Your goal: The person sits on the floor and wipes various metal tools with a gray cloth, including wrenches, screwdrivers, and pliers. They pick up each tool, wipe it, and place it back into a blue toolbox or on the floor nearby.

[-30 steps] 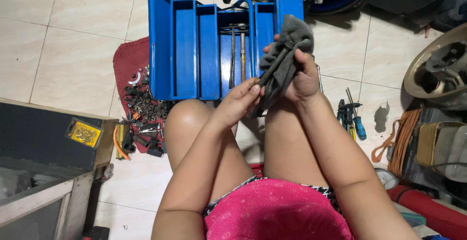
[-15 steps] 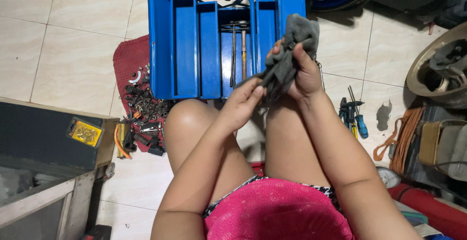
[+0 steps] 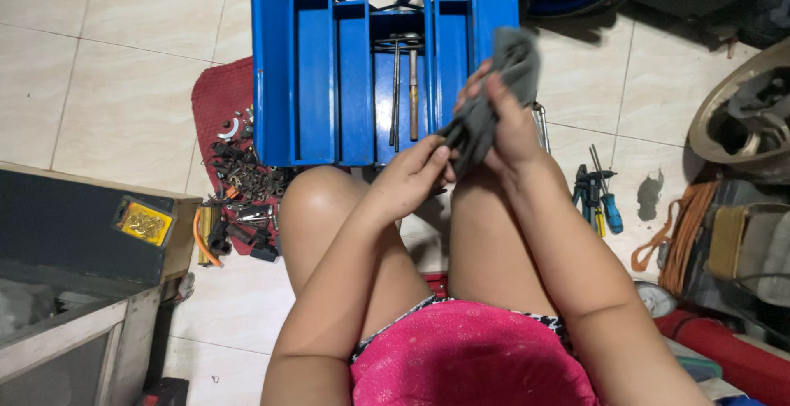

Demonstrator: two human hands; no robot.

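Both hands point(image 3: 461, 147) wring cloth point(image 3: 494, 85) (beside toolbox point(image 3: 329, 77) rim)

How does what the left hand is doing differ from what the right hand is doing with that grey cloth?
The right hand is closed around the bunched grey cloth, fingers wrapped over it; the left hand only pinches the dark slim tool poking out below the cloth. The right hand sits higher, in front of the open blue toolbox; the left hand sits lower, above the knee. Both grip parts of the same bundle.

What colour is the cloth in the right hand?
Grey; the cloth in the right hand shows best in the head view.
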